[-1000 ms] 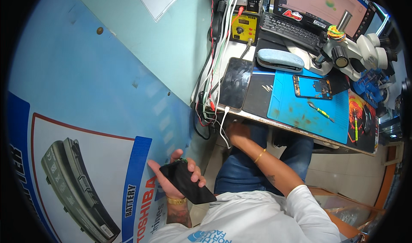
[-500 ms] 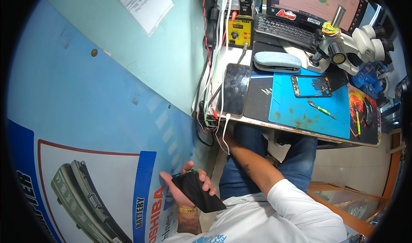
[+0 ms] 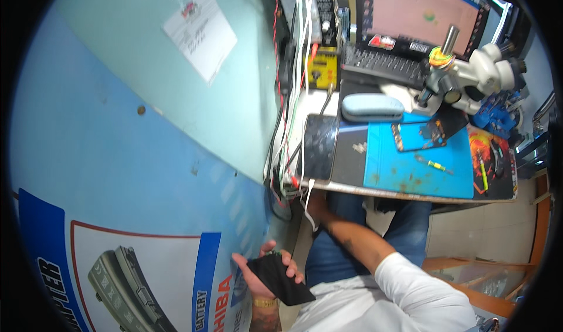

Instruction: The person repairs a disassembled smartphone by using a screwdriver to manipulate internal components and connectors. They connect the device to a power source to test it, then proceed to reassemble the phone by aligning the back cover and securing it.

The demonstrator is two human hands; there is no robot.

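Note:
My left hand (image 3: 254, 277), low beside the wall, holds a black cloth-like piece (image 3: 281, 287) with a small green edge showing under the fingers. My right hand (image 3: 316, 206) reaches below the desk's front edge beside the white cable (image 3: 307, 213), its fingers hidden. Above it a dark phone (image 3: 319, 144) lies on the desk with that cable at its lower end. An opened phone frame (image 3: 399, 138) and a green-handled tool (image 3: 435, 164) lie on a blue mat (image 3: 381, 176).
A bundle of cables (image 3: 290, 127) runs down the desk's left side. Behind are a yellow bench unit (image 3: 321, 68), monitor (image 3: 416, 15), keyboard (image 3: 381, 62), blue case (image 3: 371, 107) and microscope (image 3: 487, 68). A paper (image 3: 199, 39) hangs on the left wall (image 3: 117, 133).
The whole view has shifted, with desk and wall lower in the picture and the latest frame blurred. My left hand still grips the black piece; my right hand stays under the desk edge.

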